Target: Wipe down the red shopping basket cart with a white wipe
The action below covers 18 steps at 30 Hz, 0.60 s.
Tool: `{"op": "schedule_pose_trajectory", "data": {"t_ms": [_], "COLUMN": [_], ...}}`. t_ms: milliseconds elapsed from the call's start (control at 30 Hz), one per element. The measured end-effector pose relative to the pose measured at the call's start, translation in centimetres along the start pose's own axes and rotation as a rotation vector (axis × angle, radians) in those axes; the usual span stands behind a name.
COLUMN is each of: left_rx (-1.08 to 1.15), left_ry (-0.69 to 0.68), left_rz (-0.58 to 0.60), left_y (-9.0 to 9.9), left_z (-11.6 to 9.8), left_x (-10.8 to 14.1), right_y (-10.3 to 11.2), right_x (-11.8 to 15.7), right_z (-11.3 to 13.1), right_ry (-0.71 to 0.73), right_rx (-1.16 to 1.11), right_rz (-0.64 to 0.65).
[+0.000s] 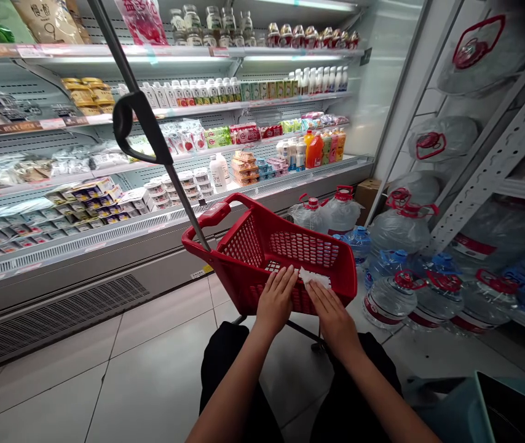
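Note:
A red plastic shopping basket cart point(348, 274) with lattice walls stands in front of my knees. My left hand point(275, 300) lies on its near rim, fingers stretched out and close together, holding nothing that I can see. Just to the right, my right hand point(335, 317) has a crumpled white cloth or tissue point(314, 278) under its fingertips, pressed against the same rim. Which of the two materials it is, I cannot tell. The cart's long grey pole point(185, 198) rises to the upper left and carries a black loop grip point(145, 132).
An open refrigerated display case point(161, 227) with dairy packs and bottles runs along the far side. Large water bottles with red handles point(389, 301) crowd the floor at the right, beside a white metal rack point(479, 178). A teal bin-like object point(463, 412) sits at lower right.

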<state>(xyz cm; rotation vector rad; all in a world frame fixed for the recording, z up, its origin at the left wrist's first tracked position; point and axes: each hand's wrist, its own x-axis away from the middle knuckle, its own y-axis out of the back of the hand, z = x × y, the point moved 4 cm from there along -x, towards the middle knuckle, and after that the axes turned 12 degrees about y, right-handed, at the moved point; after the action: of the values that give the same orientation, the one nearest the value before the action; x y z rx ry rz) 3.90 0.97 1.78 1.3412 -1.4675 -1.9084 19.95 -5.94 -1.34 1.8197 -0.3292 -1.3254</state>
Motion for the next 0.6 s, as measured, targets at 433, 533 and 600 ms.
{"op": "schedule_pose_trajectory", "data": {"t_ms": [433,533,600], "left_rx": [0.11,0.103,0.118], "left_ry": [0.039,0.012,0.003], "left_rz": [0.026,0.037,0.048], "left_y": [-0.6,-0.5,-0.3], "left_z": [-0.3,0.4,0.9], "left_x": [0.0,0.0,0.0], "right_y": [-0.3,-0.9,-0.6], "right_x": [-0.2,-1.5,-0.4], "right_z": [-0.4,0.6,0.0], "right_ry": [-0.085,-0.032,-0.022], "right_rx": [-0.05,-0.085,-0.104], "right_rz": [-0.024,-0.028,-0.026]}}
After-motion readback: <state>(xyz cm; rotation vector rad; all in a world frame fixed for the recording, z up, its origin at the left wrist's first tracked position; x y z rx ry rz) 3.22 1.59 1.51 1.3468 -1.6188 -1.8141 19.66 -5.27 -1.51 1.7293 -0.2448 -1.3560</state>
